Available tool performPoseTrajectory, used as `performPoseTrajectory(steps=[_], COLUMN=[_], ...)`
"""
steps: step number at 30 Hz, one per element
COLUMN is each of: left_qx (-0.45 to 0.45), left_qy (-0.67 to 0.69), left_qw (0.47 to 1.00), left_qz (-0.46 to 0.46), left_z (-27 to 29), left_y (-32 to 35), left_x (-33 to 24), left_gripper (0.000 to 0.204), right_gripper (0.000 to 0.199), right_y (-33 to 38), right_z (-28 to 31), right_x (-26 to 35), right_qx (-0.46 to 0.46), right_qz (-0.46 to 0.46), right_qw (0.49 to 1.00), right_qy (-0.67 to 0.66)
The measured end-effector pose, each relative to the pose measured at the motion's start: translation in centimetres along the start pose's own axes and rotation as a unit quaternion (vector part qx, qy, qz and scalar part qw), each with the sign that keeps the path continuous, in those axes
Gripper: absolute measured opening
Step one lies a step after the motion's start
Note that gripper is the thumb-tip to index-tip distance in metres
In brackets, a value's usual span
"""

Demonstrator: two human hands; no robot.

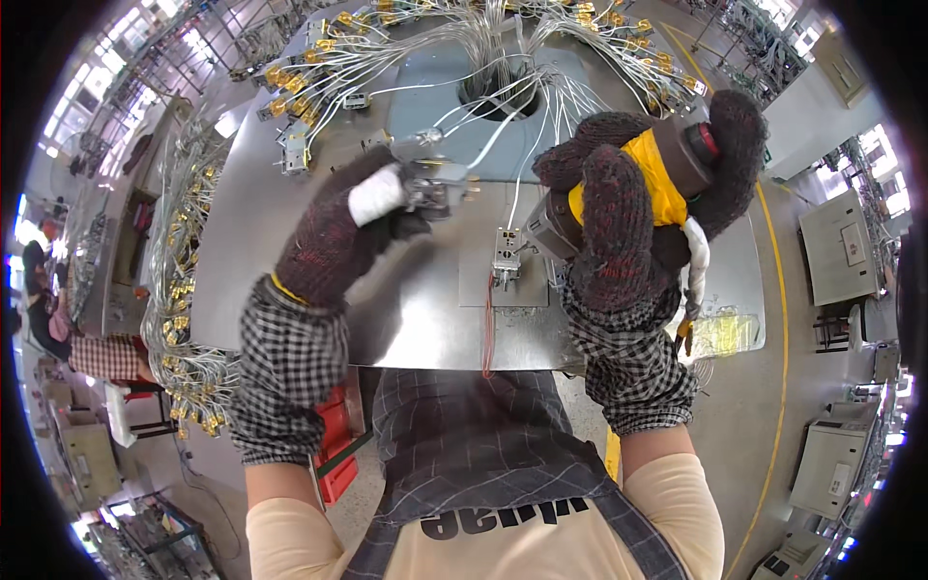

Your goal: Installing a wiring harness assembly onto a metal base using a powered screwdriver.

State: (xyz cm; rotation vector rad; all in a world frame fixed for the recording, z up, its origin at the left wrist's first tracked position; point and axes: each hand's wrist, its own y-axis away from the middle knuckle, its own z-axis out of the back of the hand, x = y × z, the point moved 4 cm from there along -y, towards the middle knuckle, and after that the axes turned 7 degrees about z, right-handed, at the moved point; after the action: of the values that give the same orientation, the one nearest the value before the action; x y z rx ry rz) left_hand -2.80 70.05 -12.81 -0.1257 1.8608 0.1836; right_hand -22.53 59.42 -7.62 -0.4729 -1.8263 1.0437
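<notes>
The metal table (246,256) fills the middle of the view; take the block as the centre of its clock face. At 12 o'clock the white cables (493,27) rise over the blue-grey plate (416,101) and its dark hole (498,100), fanning toward 10 and 2 with yellow-tipped ends (280,79), which likely keeps the space nearest the body free.

At 2 o'clock the gloved right hand (628,208) grips the tool (661,179), fingers wrapped round its yellow-taped body. Its narrow end points down toward 8, apparently to bring it to the block's 3 o'clock side; whether they touch, I cannot tell.

At 10 o'clock the gloved left hand (329,222) pinches a metal part (440,190), blurred, with white tape (376,196) round a finger, perhaps against wear. It holds the part off the table, seemingly to keep it ready near the block.

The block (507,251) itself sits near the front edge, within easy reach of both hands. Thin red wires (487,333) trail from it toward 6.
</notes>
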Motion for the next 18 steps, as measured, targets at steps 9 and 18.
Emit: performPoseTrajectory(steps=[9,18], left_qx=[-0.068,-0.02], left_qy=[-0.129,0.211], left_qw=[0.973,0.975], left_qz=[-0.181,-0.067], left_z=[-1.5,-2.7], left_y=[1.3,-1.1], left_x=[3.2,4.9], left_gripper=[0.053,0.062], right_gripper=[0.065,0.063], right_y=[-1.2,-1.6], right_z=[0.7,3.5], right_x=[0.7,-0.4], right_qx=[-0.073,-0.138], right_qz=[0.127,-0.051], right_qw=[0.982,0.948], right_qy=[0.117,-0.284])
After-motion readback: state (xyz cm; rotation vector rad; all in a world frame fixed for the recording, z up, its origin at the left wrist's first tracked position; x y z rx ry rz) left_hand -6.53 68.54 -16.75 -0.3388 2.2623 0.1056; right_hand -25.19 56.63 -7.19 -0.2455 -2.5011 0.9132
